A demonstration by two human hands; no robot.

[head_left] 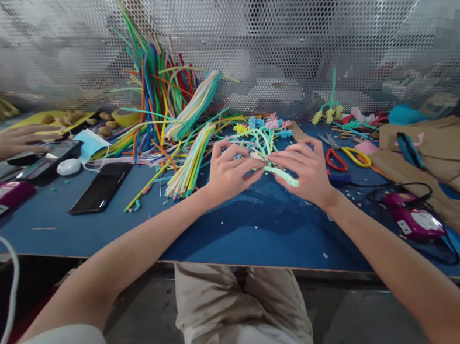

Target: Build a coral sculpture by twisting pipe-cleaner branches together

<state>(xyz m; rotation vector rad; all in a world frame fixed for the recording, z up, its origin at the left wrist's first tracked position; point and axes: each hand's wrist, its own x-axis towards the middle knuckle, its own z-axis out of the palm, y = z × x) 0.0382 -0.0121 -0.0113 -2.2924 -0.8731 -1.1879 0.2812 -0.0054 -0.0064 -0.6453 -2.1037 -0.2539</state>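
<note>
a lap in beige trousers (241,295) sits nearest, below the edge of a blue counter (245,237). at the near left, a white cable (13,276) hangs down, and beside it lies a purple device (5,200) with a pale label too small to read. a dark phone (101,189) lies to the right of a white rounded case (68,167). on the right of the counter sits another purple device (413,217), its light marking likewise unreadable.

farther in, both hands meet over the counter. the right hand (308,168) has its grip closed on a mint-green fuzzy strip (283,176), which lies across its thumb side and points inward to the left hand (233,169). the left hand's fingers are bent, their tips right by the strip's inner end; whether they pinch it, i cannot tell.

just beyond the fingertips is a bouquet (266,137) of pale green stems with pink, blue and yellow heads. left of it, a bundle of fuzzy stems (191,165) lies near the left hand. another person's hand (24,141) rests at the far left. scissors with yellow handles (356,157) lie beyond the right hand, and a perforated panel (220,28) rises behind everything.
</note>
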